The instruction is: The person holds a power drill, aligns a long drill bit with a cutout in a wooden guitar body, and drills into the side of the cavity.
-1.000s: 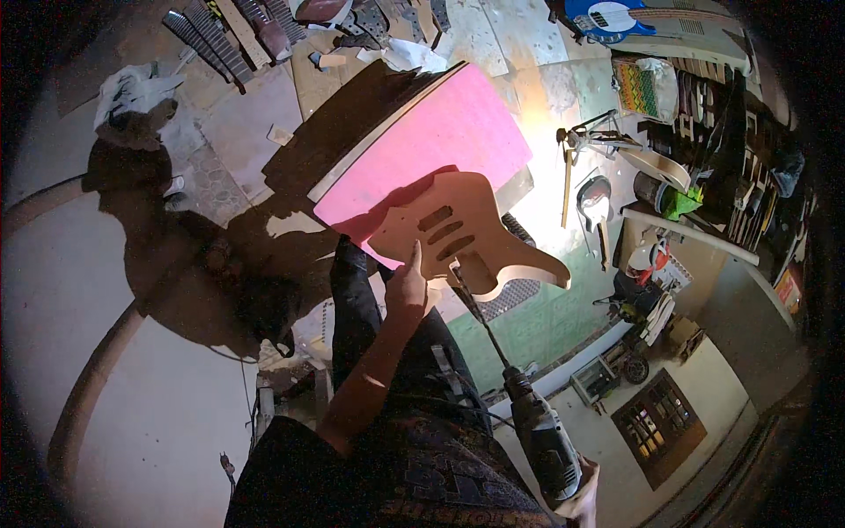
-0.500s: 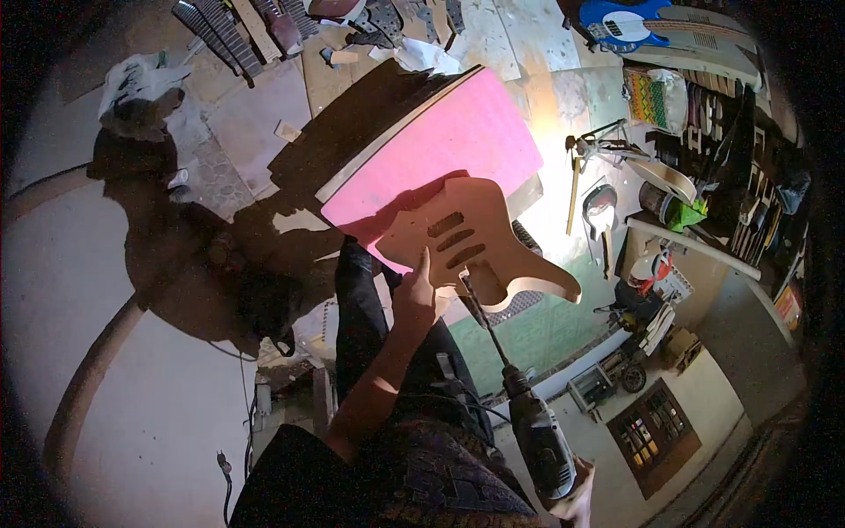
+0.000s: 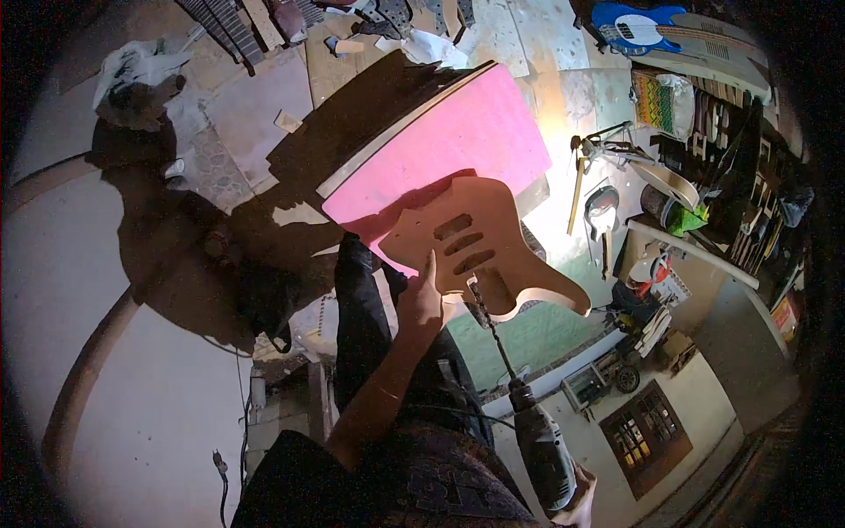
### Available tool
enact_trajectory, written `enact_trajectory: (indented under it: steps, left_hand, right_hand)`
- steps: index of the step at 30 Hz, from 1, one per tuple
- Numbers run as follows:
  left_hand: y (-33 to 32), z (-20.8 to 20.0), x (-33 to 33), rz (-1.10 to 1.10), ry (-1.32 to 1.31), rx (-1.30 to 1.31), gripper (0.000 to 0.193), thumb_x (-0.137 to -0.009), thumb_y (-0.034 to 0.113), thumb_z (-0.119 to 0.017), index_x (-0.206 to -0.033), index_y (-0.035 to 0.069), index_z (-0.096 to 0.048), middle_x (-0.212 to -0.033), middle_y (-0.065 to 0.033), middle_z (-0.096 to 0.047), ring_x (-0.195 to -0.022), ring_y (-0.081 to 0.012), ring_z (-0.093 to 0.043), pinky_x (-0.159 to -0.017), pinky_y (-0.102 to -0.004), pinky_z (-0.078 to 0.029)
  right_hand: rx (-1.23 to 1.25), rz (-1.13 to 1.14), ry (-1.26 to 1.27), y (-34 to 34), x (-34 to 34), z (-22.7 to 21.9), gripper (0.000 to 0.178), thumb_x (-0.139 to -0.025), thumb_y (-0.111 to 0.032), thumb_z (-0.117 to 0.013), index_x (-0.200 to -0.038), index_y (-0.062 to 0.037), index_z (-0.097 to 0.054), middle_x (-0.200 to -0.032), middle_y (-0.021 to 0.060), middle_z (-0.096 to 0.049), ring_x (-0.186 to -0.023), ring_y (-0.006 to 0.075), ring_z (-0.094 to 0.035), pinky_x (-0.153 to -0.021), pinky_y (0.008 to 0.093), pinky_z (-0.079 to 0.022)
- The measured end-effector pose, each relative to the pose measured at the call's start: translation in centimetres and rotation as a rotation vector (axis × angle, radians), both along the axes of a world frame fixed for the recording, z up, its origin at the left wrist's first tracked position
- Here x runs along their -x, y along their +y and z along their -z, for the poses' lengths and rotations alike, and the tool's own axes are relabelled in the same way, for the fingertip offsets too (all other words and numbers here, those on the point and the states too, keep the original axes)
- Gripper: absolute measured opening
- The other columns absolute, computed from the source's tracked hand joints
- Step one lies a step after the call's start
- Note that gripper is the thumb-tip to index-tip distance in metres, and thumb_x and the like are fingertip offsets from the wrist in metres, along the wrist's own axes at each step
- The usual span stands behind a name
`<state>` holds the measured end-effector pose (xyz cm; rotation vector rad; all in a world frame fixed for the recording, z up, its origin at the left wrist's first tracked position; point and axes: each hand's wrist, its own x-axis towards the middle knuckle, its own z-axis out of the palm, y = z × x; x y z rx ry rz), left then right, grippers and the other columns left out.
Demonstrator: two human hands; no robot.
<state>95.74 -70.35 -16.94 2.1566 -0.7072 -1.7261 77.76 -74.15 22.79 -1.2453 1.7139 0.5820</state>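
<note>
The largest thing near the hands is a flat tabletop with a bright pink face and a pale edge, its near side lying under the dark shadow of the work. In front of it, partly overlapping it in view, is an unpainted tan wooden guitar body with curved horns and cut-out cavities; whether it rests on the tabletop or is held clear of it I cannot tell. It is probably kept face-up and out at this side so that its near edge stays reachable.

Next in size, a dark grey and black corded-style power drill slants from the lower right toward that edge, apparently lined up for a shallow approach.

The left hand has its grip closed at the body's near edge, one digit along the face, likely to steady it; the other fingers are mostly hidden. The right hand has its grip wrapped about the drill's rear.

Smallest is the long, thin, dark metal bit, its tip at the body beside the largest cavity; how deep is unclear.

Compared with half a second ago, body and drill sit slightly lower and farther right; the tabletop shifts too, so head movement may explain some of it.
</note>
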Motion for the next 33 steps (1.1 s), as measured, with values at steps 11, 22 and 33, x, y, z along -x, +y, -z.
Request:
enact_trajectory:
  steps: [11, 22, 33]
  left_hand:
    - [0.1, -0.1, 0.0, -0.044, 0.023, 0.053, 0.096, -0.070, 0.013, -0.075, -0.151, 0.009, -0.023, -0.097, -0.0237, -0.059, -0.083, -0.0404, -0.064, -0.077, -0.0461, -0.053]
    - [0.1, 0.3, 0.3, -0.041, 0.019, 0.039, 0.097, -0.070, 0.025, -0.079, -0.149, 0.006, -0.026, -0.099, -0.0233, -0.059, -0.087, -0.0386, -0.064, -0.077, -0.0453, -0.053]
    - [-0.3, -1.1, -0.7, -0.080, 0.049, 0.083, 0.093, -0.069, 0.011, -0.069, -0.149, 0.004, -0.024, -0.099, -0.0246, -0.059, -0.088, -0.0407, -0.063, -0.079, -0.0462, -0.052]
  right_hand:
    - [0.139, 1.434, 0.184, 5.2, 8.9, -0.6, 0.051, -0.082, -0.029, -0.064, -0.125, -0.0060, -0.052, -0.108, 0.0121, -0.064, -0.096, 0.0243, -0.063, -0.080, 0.0405, -0.054]
    - [-0.057, 0.394, -0.219, -0.1, 1.3, 1.7, 0.104, -0.056, -0.054, -0.085, -0.131, 0.0095, -0.050, -0.124, 0.0183, -0.061, -0.114, 0.0256, -0.060, -0.101, 0.0408, -0.044]
    - [0.032, 0.399, -0.085, 1.0, 4.9, 1.7, 0.097, -0.042, -0.034, -0.087, -0.123, 0.0104, -0.056, -0.118, 0.0197, -0.064, -0.109, 0.0255, -0.063, -0.098, 0.0387, -0.046]
